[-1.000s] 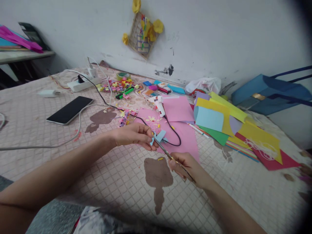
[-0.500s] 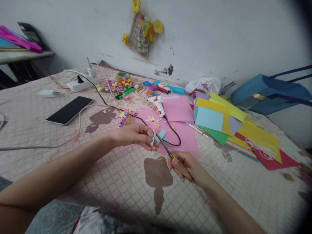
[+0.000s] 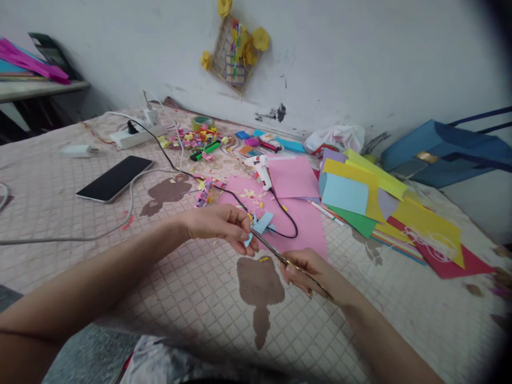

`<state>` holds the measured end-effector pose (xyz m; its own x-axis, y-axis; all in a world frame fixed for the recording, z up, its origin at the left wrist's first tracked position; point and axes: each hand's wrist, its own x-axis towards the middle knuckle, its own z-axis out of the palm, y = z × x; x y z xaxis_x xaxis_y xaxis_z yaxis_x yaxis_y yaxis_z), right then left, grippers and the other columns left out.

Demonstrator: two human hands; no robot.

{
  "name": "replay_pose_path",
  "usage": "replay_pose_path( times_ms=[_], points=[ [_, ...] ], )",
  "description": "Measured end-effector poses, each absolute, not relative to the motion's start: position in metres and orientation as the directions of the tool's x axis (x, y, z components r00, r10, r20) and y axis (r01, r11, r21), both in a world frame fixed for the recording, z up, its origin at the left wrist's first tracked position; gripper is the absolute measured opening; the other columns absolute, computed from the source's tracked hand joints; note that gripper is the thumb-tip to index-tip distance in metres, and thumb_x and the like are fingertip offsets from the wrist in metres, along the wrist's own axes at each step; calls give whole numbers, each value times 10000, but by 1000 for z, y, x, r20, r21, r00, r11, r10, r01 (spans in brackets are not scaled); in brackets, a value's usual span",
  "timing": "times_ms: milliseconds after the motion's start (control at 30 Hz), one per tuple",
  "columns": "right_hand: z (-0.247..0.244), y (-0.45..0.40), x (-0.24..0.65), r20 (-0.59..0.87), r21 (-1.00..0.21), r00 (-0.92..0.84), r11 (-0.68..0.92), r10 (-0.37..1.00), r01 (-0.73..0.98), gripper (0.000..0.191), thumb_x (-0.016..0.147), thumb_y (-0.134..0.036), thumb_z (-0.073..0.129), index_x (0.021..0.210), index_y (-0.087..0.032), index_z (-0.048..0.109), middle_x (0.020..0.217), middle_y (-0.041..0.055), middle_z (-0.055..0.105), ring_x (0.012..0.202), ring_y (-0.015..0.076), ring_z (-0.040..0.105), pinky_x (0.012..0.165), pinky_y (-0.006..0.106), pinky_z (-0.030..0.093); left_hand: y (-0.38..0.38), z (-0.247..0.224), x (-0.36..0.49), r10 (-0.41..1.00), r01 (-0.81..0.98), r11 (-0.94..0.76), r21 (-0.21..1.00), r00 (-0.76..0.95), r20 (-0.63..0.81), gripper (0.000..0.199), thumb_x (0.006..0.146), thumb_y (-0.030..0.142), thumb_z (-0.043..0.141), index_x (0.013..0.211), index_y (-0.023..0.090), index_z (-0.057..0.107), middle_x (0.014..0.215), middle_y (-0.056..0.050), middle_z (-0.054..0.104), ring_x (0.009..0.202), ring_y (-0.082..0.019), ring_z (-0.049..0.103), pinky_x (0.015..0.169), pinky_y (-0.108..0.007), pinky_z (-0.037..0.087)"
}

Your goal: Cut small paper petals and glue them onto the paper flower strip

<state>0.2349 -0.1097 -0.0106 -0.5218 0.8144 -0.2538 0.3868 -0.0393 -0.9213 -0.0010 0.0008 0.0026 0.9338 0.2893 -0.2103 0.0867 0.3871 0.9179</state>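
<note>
Between the fingertips of my left hand (image 3: 224,228) is a small light-blue paper piece (image 3: 248,240). My right hand (image 3: 310,271) is closed round the handles of a pair of scissors (image 3: 276,252), whose blades point up and left to the edge of that piece. Whether the blades touch the paper I cannot tell. Just beyond the blades, light-blue paper scraps (image 3: 263,222) lie on a large pink sheet (image 3: 306,229). A white glue gun (image 3: 262,172) stands behind them, its black cord looping over the pink sheet.
A phone (image 3: 114,179) and a power strip (image 3: 138,136) with cables are at the left. Small colourful paper pieces (image 3: 192,140) and a green cutter (image 3: 205,151) lie at the back. Coloured sheets (image 3: 352,186) and a blue bag (image 3: 440,152) are at the right.
The scissors have tilted flatter, and my right hand has shifted slightly right. The blue piece in my left hand has turned and sits a little lower.
</note>
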Motion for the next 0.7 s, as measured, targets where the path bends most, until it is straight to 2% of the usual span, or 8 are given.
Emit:
replay_pose_path(
  times_ms=[700],
  points=[
    [-10, -109, 238, -254, -892, -534, 18, 806, 452, 420, 837, -540, 429, 635, -172, 424, 498, -67, 339, 408, 52, 290, 371, 175, 207, 2, 2, -2, 241, 135, 328, 935, 945, -221, 138, 740, 218, 656, 816, 110, 617, 910, -99, 696, 776, -145, 669, 684, -234, 539]
  ],
)
